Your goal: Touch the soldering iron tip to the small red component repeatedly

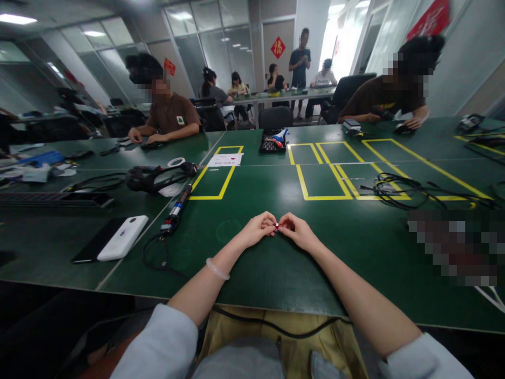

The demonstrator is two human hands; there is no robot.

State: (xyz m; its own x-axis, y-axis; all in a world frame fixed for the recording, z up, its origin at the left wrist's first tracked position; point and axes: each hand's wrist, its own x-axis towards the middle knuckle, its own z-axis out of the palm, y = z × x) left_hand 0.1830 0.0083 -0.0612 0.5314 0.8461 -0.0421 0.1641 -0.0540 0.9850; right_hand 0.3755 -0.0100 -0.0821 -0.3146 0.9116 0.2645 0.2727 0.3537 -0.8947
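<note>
Both my hands meet over the green table (252, 279), near its front edge. Between their fingertips is a small red and white piece (277, 226), too small to name. My left hand (260, 229) pinches it from the left, with the fingers curled. From the other side my right hand (298, 230) pinches it with thumb and forefinger. The fingers hide much of the piece.
A white phone-like device (122, 239) lies on a black slab at left, near a cabled cylindrical tool (176, 209). Further back are a black tray (272, 142) and a paper sheet (225, 160). Coiled black cables (389, 189) lie right. Two people sit across the table.
</note>
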